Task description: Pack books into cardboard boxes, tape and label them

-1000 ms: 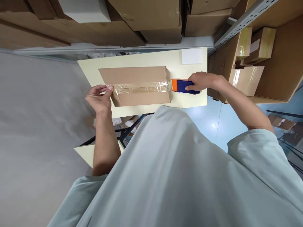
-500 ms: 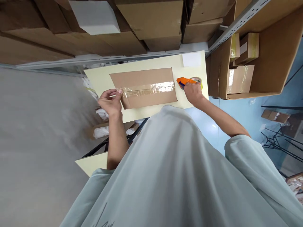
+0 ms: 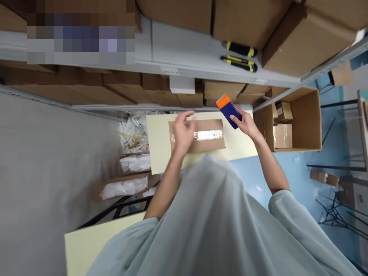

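Note:
A flat brown cardboard box (image 3: 207, 145) lies on the pale yellow board (image 3: 159, 159), with shiny clear tape along its middle. Over the box's left part is my left hand (image 3: 184, 132), slightly blurred, fingers apart and holding nothing. My right hand (image 3: 245, 123) grips a blue and orange tool (image 3: 229, 112), raised above the board to the right of the box. Whatever lies beneath the tool is hidden.
Shelves of cardboard boxes (image 3: 240, 19) run across the far side, with black and yellow cutters (image 3: 240, 63) on one shelf. An open carton (image 3: 307, 126) holding small boxes stands at the right. White wrapped bundles (image 3: 125, 188) sit lower left.
The view has shifted, showing more shelf. My left hand has let go of the tape at the box's left end and moved over the box. My right hand has lifted and turned the tool.

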Available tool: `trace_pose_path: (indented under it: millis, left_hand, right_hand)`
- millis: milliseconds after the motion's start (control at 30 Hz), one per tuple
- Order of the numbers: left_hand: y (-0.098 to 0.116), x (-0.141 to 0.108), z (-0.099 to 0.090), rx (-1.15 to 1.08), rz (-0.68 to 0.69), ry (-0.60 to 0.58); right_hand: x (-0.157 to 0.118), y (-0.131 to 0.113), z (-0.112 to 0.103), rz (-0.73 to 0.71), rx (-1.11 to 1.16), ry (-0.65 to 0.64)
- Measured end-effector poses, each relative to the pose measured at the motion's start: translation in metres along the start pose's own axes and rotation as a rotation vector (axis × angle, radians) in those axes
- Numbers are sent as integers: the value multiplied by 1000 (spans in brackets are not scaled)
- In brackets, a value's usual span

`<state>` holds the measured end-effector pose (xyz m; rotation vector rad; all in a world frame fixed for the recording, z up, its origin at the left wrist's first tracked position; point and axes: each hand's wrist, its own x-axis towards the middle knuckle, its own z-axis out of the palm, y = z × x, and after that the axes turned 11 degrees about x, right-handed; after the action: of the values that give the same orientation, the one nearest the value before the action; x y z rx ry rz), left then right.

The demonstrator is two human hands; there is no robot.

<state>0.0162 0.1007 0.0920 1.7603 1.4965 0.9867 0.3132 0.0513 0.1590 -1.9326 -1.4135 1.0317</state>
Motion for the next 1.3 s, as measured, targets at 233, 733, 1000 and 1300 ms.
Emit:
trace_pose_path:
  millis: [233, 733, 1000, 1300]
  left_hand:
    - [77, 60, 18, -62, 378, -39]
    - [53, 50, -10, 45, 260, -41]
    - [-71, -39, -31, 263, -306, -15]
    - [-75, -69, -5, 461, -560, -100]
  right_hand:
    - [71, -105, 18, -267, -157, 117]
    - [199, -172, 31, -333, -588, 123]
    - [36, -46, 88, -264, -245, 285]
    - [-59, 55, 171, 147, 20, 97]
